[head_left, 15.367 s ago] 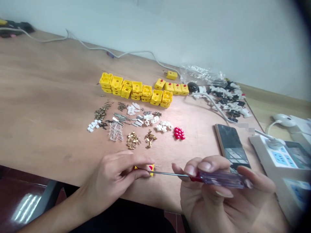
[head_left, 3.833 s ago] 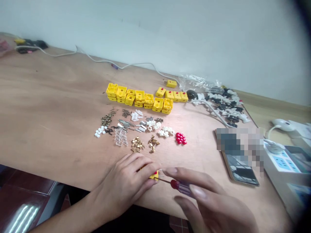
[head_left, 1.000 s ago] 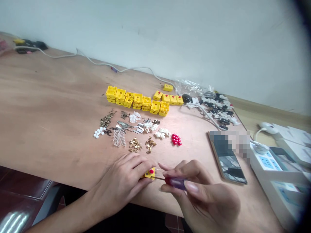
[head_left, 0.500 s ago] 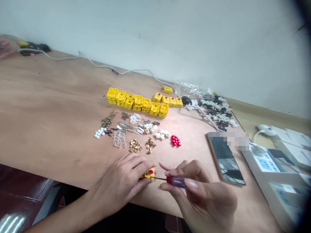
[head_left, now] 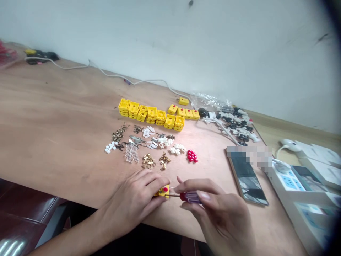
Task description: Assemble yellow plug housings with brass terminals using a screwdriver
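My left hand (head_left: 142, 195) is closed round a small yellow plug (head_left: 163, 192) with a red button, pressing it to the table near the front edge. Metal prongs stick out of the plug's right side. Between the fingers of my right hand (head_left: 218, 206) is a screwdriver (head_left: 190, 197) with a clear purple and red handle. Its shaft points left and meets the plug's right end; the tip's exact seat is too small to make out. Behind my hands lie brass pieces (head_left: 148, 160), clear plastic parts (head_left: 131, 153) and red buttons (head_left: 192, 156).
Stacked yellow housings (head_left: 151, 112) stand in a row at the back, beside closed yellow plugs (head_left: 188, 113). White and black parts (head_left: 237, 122) are heaped at the right. A phone (head_left: 247, 177) lies near the power strip (head_left: 289, 177). A white cable (head_left: 112, 75) runs along the wall.
My right hand and the screwdriver have shifted slightly left, and my right fingers have changed their position on the handle. My left hand stays on the plug. The view has tilted slightly.
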### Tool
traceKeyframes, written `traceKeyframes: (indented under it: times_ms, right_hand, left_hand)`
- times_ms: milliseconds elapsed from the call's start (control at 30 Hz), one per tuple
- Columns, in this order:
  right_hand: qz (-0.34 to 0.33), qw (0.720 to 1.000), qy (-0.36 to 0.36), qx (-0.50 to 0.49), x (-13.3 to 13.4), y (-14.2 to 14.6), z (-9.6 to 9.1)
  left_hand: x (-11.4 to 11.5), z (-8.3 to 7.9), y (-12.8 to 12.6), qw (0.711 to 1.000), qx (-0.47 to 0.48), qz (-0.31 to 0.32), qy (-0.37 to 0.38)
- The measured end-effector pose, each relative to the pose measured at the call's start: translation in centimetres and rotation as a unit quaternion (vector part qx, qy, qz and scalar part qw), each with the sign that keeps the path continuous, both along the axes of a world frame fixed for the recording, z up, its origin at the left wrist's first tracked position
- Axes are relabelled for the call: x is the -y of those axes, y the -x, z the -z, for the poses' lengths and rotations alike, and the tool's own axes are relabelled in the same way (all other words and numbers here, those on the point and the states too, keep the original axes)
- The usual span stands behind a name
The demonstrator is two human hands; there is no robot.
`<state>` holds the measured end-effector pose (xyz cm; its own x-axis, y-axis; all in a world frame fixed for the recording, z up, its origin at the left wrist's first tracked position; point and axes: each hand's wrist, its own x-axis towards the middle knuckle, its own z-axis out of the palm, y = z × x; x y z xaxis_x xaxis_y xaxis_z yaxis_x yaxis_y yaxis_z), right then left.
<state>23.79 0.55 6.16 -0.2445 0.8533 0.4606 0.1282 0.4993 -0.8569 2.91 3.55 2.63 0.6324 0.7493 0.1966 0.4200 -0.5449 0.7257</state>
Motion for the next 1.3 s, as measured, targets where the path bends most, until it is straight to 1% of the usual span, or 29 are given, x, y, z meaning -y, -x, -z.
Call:
traceKeyframes:
  times_ms: [67, 100, 167, 267, 300, 367, 433, 467, 533, 600, 700, 767, 867, 933, 1000, 1133, 1167, 1233, 1300]
  right_hand:
    - [-0.028, 0.999, 0.006, 0.017, 0.10, -0.07, -0.12]
    - [-0.030, 0.999, 0.002, 0.016, 0.11, 0.00, -0.10]
    - [-0.010, 1.000, -0.016, 0.000, 0.05, 0.27, 0.10]
    - [0.049, 0.998, -0.039, -0.028, -0.18, 0.47, 0.40]
    - [0.056, 0.997, -0.039, -0.026, -0.23, 0.39, 0.42]
    - [0.038, 0.999, -0.024, -0.006, -0.25, 0.10, 0.34]
    - [-0.004, 1.000, -0.011, 0.015, -0.19, -0.13, 0.23]
    - [-0.022, 1.000, -0.009, 0.019, -0.17, -0.13, 0.22]
    - [-0.039, 0.999, -0.017, 0.016, -0.17, 0.10, 0.31]
    - [-0.022, 0.999, -0.023, 0.004, -0.23, 0.52, 0.51]
    - [0.042, 0.998, -0.042, -0.017, -0.29, 0.85, 0.70]
    - [0.054, 0.998, -0.042, -0.003, -0.18, 0.64, 0.56]
    - [0.006, 0.999, -0.015, 0.037, 0.15, 0.08, 0.07]
    - [-0.018, 0.999, -0.009, 0.033, 0.30, -0.03, -0.15]
    - [-0.003, 1.000, -0.023, 0.012, 0.26, 0.16, -0.12]
    - [0.073, 0.995, -0.054, -0.037, -0.20, 0.54, 0.30]
    - [0.081, 0.994, -0.055, -0.038, -0.27, 0.48, 0.37]
    - [0.069, 0.997, -0.039, -0.009, -0.26, 0.24, 0.45]
    - [0.028, 0.999, -0.027, 0.023, -0.11, 0.00, 0.48]
  left_hand:
    - [-0.01, 0.03, -0.02, 1.000, 0.002, -0.001, -0.001]
    - [-0.01, 0.06, -0.02, 1.000, 0.001, -0.001, -0.001]
    - [-0.03, 0.10, -0.01, 1.000, -0.002, -0.001, 0.000]
    - [0.01, 0.17, -0.01, 1.000, -0.004, -0.003, -0.002]
    - [0.03, 0.22, -0.02, 1.000, -0.003, -0.002, -0.003]
    - [0.09, 0.33, -0.05, 1.000, 0.002, -0.003, -0.006]
    - [0.11, 0.46, -0.09, 1.000, 0.012, -0.005, -0.011]
    - [0.11, 0.50, -0.10, 1.000, 0.016, -0.006, -0.013]
    - [0.10, 0.49, -0.08, 1.000, 0.020, -0.008, -0.017]
    - [0.08, 0.35, -0.03, 1.000, 0.012, -0.006, -0.015]
    - [0.09, 0.09, 0.04, 1.000, 0.005, -0.006, -0.012]
    - [0.14, 0.04, 0.01, 1.000, 0.002, -0.006, -0.010]
    - [0.16, 0.22, -0.08, 1.000, 0.009, -0.011, -0.014]
    - [0.12, 0.32, -0.11, 1.000, 0.011, -0.009, -0.015]
    - [0.05, 0.30, -0.08, 1.000, 0.004, -0.007, -0.012]
    - [-0.01, 0.07, 0.00, 1.000, -0.009, -0.013, -0.006]
    - [0.00, 0.06, 0.00, 1.000, -0.011, -0.014, -0.006]
    - [0.05, 0.15, -0.04, 1.000, -0.007, -0.016, -0.010]
    - [0.12, 0.31, -0.08, 1.000, 0.005, -0.017, -0.017]
